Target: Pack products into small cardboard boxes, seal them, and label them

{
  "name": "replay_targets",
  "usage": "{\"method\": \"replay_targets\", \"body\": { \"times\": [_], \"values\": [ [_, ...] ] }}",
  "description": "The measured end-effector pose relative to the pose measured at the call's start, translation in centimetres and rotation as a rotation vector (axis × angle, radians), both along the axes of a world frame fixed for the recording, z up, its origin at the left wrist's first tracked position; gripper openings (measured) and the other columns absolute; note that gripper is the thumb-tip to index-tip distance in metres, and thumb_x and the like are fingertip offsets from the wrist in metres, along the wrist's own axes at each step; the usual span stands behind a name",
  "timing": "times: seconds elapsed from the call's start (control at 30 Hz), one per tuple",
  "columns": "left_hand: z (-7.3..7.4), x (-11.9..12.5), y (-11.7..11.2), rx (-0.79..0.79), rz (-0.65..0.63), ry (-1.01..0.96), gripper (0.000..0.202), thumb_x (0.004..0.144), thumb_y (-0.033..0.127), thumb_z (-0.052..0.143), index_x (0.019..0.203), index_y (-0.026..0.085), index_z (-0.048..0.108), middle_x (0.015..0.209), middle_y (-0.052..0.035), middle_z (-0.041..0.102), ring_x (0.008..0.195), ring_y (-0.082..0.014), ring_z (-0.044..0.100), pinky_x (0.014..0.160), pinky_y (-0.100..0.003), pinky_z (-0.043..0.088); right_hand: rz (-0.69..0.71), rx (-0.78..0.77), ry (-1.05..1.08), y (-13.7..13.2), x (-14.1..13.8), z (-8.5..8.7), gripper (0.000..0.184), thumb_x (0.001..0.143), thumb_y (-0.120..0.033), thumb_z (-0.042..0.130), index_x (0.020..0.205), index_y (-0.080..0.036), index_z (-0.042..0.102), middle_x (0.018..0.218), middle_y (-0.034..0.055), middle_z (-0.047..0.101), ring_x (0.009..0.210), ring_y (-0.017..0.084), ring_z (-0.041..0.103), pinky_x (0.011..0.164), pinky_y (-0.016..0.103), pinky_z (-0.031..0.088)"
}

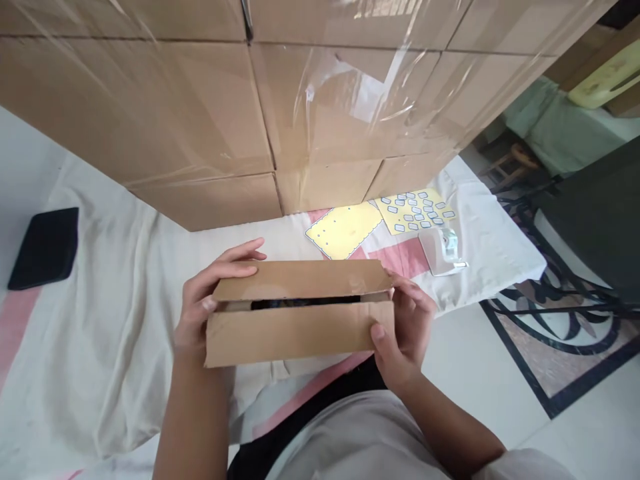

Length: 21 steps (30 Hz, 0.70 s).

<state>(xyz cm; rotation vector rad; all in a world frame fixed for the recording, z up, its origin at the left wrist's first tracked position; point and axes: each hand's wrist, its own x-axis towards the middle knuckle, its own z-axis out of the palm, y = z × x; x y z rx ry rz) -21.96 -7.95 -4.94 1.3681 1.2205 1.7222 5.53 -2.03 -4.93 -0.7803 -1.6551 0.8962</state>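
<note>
We are holding a cardboard box (300, 331) between both hands, just in front of our body. Left hand (194, 303) is gripping its left end; right hand (411, 330) is clasping the right, thumb pressing the near flap. A dark gap is showing between flaps. Beyond, yellow sheets (345, 231) are lying on pale cloth (115, 320).

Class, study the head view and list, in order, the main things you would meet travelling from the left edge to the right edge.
Black flat object, left hand, cardboard box, right hand, white tape dispenser, yellow item at the upper right edge.
</note>
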Motion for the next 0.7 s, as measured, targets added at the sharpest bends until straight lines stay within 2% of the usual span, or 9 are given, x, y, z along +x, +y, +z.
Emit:
{"method": "replay_targets", "body": {
  "times": [0.13,0.3,0.4,0.5,0.6,0.7],
  "values": [
    [0.0,0.2,-0.6,-0.015,0.045,0.076,0.043,0.092,0.059,0.052,0.103,0.027,0.078,0.139,-0.0073,0.066,0.114,-0.0323,0.063,0.100,-0.048,0.050,-0.013,-0.032,-0.092,0.1,-0.3,-0.3,0.059,0.093,-0.041,0.045,0.149,-0.030,0.029,0.146,0.0138,0.045,0.139,0.032,0.047,0.107,0.055,0.048],
    [-0.1,0.5,-1.2,-0.084,0.083,0.104,0.024,0.090,0.037,0.059,0.105,0.028,0.075,0.135,-0.0044,0.067,0.116,-0.0318,0.061,0.102,-0.050,0.048,-0.022,-0.001,-0.073,0.2,0.1,-1.5,0.062,0.092,-0.050,0.044,0.149,-0.027,0.037,0.150,0.0136,0.045,0.144,0.038,0.042,0.113,0.062,0.042],
    [0.0,0.8,-1.3,-0.135,0.090,0.080,0.021,0.089,0.033,0.059,0.103,0.029,0.074,0.134,-0.0026,0.067,0.117,-0.0313,0.060,0.102,-0.050,0.048,-0.033,-0.002,-0.071,0.2,0.1,-1.8,0.062,0.091,-0.051,0.045,0.148,-0.027,0.040,0.149,0.0133,0.046,0.143,0.040,0.042,0.114,0.066,0.039],
    [0.4,0.7,-1.2,-0.117,0.104,0.120,0.023,0.089,0.035,0.058,0.103,0.030,0.075,0.135,-0.0019,0.066,0.118,-0.0325,0.059,0.105,-0.054,0.045,-0.057,0.004,-0.082,0.4,-0.1,-1.5,0.060,0.090,-0.048,0.046,0.146,-0.028,0.043,0.147,0.0124,0.048,0.142,0.040,0.043,0.113,0.067,0.039],
    [1.7,0.2,-1.8,-0.096,0.132,0.331,0.030,0.088,0.040,0.058,0.110,0.031,0.077,0.141,-0.0012,0.062,0.124,-0.0373,0.056,0.108,-0.060,0.040,-0.081,0.013,-0.125,0.6,-0.2,-1.0,0.055,0.089,-0.045,0.047,0.142,-0.029,0.047,0.142,0.0116,0.051,0.142,0.040,0.042,0.113,0.068,0.038],
    [3.7,0.3,-3.0,-0.145,0.245,0.713,0.036,0.081,0.043,0.067,0.116,0.041,0.075,0.142,0.0039,0.062,0.122,-0.0407,0.055,0.110,-0.067,0.037,-0.075,0.011,-0.173,0.8,-0.3,-0.5,0.055,0.088,-0.042,0.047,0.142,-0.030,0.046,0.140,0.0110,0.053,0.142,0.039,0.043,0.113,0.067,0.039]
  ]
}}
